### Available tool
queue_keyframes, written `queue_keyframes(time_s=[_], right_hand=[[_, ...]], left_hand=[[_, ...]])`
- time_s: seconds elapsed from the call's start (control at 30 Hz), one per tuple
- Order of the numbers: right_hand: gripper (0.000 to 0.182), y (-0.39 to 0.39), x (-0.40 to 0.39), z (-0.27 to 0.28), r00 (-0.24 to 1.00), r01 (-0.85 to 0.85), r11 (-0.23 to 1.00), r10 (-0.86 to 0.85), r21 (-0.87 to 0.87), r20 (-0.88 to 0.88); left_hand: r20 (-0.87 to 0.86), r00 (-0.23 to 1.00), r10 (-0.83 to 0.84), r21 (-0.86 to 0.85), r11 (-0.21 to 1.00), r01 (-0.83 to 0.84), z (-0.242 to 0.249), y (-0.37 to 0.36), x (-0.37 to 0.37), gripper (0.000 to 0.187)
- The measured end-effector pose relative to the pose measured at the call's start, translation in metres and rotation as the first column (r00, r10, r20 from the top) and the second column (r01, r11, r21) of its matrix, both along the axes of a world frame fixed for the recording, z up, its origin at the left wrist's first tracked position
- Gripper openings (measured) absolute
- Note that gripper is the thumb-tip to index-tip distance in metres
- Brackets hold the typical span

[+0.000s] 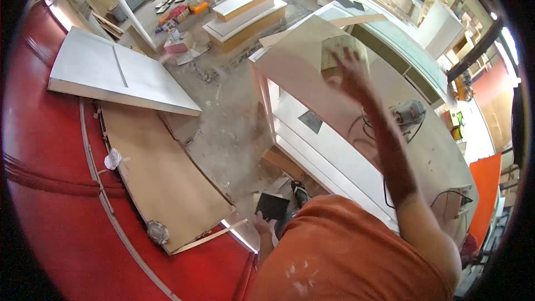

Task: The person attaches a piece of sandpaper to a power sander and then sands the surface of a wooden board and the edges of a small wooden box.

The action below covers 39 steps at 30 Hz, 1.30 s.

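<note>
A dusty workshop floor spreads below, littered with boards and offcuts, edged by a red surface. The right hand is raised with fingers spread, pressed flat on a sheet of sandpaper that lies on the top of a pale, unfinished cabinet; the sheet looks tan and roughly square, slightly blurred. The left hand hangs low beside the orange shirt, and it touches a dark square sheet at its edge; whether it grips it cannot be told. Just beyond the right forearm a power tool with a trailing cord rests on the cabinet top. Well left of the hands a white panel lies over a brown board.
</note>
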State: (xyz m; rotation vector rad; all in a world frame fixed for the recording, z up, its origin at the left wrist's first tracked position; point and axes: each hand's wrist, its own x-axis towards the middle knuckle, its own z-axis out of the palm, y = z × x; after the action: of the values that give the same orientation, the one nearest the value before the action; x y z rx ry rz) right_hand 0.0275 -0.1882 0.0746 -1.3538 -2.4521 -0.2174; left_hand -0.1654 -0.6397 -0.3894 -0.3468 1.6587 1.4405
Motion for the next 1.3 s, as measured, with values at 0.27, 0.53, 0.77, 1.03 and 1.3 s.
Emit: queue_keyframes(time_s=[0.27, 0.53, 0.77, 1.03, 1.3], right_hand=[[0.032, 0.023, 0.004, 0.033, 0.996, 0.089, 0.976, -0.083, 0.196, -0.04], [0.039, -0.178, -0.083, -0.285, 0.746, -0.351, 0.194, -0.534, -0.916, -0.399], [0.039, -0.023, 0.048, -0.486, 0.1, -0.175, 0.411, -0.896, -0.895, -0.432], [0.038, -0.1, 0.025, -0.471, 0.517, -0.304, -0.032, -0.845, -0.952, -0.137], [0.048, -0.23, 0.068, -0.35, 0.66, -0.451, -0.207, -0.732, -0.868, -0.168]], left_hand=[[-0.036, 0.961, 0.275, -0.016, 0.961, -0.275, -0.046, -0.154, -0.053, 0.04], [-0.16, 0.933, 0.323, -0.287, 0.889, -0.357, -0.013, -0.237, -0.005, 0.041], [-0.213, 0.94, 0.266, -0.032, 0.96, -0.279, 0.104, -0.196, 0.017, 0.032], [-0.181, 0.984, 0.005, 0.077, 0.997, 0.009, 0.1, -0.094, -0.005, 0.037], [-0.183, 0.77, -0.611, 0.015, 0.781, 0.624, 0.09, 0.135, 0.051, 0.046]])
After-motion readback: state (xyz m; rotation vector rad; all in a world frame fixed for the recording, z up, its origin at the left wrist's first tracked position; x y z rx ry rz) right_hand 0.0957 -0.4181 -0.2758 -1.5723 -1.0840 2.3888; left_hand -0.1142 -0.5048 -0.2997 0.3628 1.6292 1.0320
